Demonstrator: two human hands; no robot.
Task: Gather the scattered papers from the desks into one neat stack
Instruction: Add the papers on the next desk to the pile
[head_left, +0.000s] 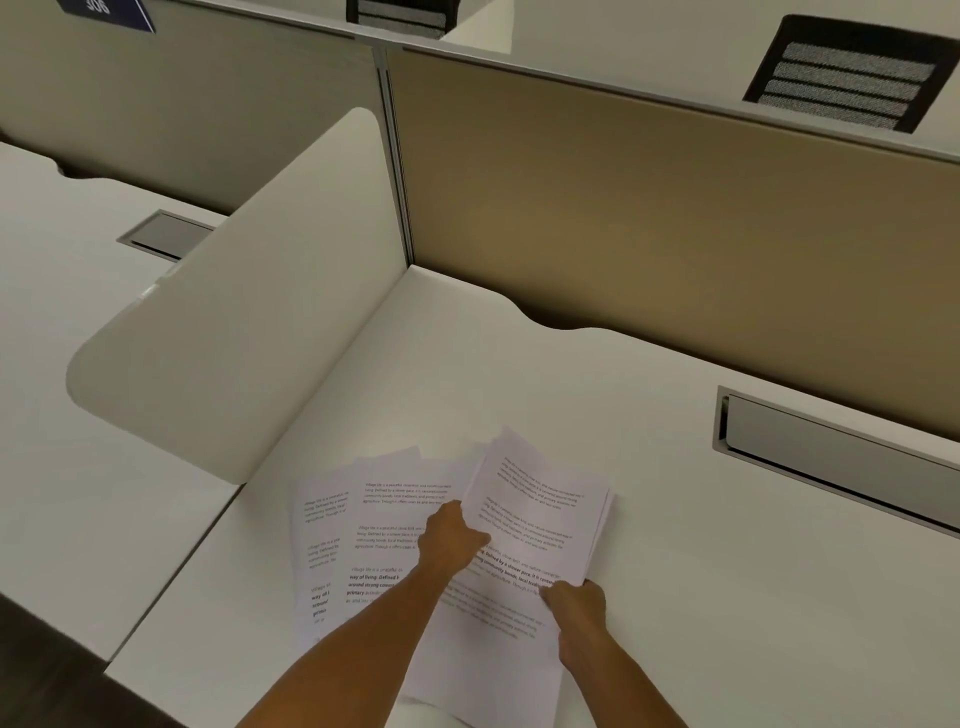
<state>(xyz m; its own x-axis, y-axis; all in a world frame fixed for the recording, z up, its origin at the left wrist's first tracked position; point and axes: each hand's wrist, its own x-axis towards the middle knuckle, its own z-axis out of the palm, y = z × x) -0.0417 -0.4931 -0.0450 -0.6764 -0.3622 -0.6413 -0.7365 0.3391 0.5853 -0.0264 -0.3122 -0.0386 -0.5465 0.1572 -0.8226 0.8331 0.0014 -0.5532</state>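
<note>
Pinching a squared bundle (540, 519), left hand (451, 540) and right hand (574, 605) close fingers on its edges; fanned sheets (358, 540) on the desk (727, 597) remain unstacked, perhaps halfway.

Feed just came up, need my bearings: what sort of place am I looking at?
Most likely an open-plan office with cubicle desks. A tan partition panel backs the white desk, a cable-access flap is set into it, and mesh office chair backs show beyond.
</note>
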